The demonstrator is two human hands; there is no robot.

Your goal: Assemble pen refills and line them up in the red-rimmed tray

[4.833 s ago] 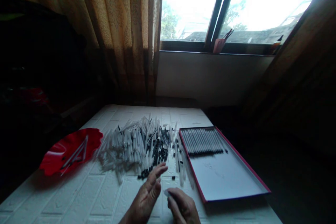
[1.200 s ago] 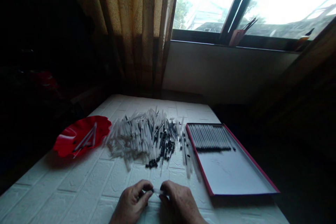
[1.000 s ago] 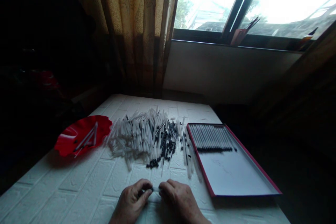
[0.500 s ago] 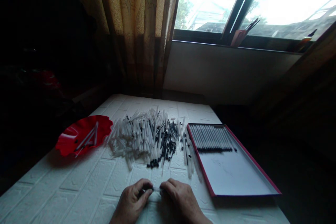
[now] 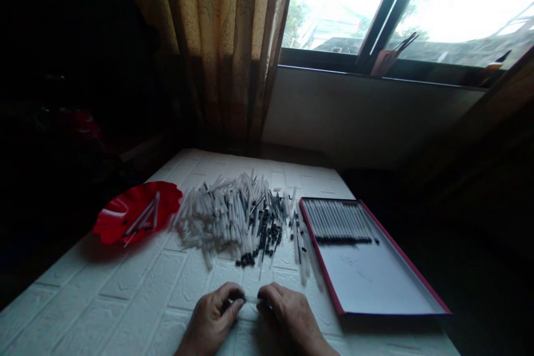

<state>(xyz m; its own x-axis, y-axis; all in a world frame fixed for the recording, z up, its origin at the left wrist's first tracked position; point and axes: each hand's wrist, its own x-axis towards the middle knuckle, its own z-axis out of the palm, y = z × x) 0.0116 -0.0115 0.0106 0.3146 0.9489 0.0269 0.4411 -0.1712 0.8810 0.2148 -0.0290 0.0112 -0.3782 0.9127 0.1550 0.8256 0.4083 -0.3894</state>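
Near the table's front edge, a short clear stretch of a pen point(image 5: 251, 300) shows between my two hands. Its left end is pinched in the closed fingers of my left hand point(image 5: 214, 313). The fingers of my right hand point(image 5: 288, 311) are closed round the other end, and both ends are hidden. Beyond the hands spreads a heap of clear pen barrels point(image 5: 227, 214), mixed with dark refills. Small black pen parts point(image 5: 246, 260) lie at the heap's near side. To the right, a row of pens point(image 5: 340, 219) lies side by side in a red-rimmed shallow box point(image 5: 327, 271), black ends toward me.
A red wavy-edged bowl point(image 5: 109, 216) with several pen parts in it stands at the left of the white brick-patterned table point(image 5: 110, 306). Loose barrels point(image 5: 301, 267) lie along the box's left side. A curtain point(image 5: 221, 39) and a window are behind.
The gap between my hands looks slightly wider, with a little more of the pen showing. The whole view has shifted slightly; the heap, bowl and box are otherwise unchanged.
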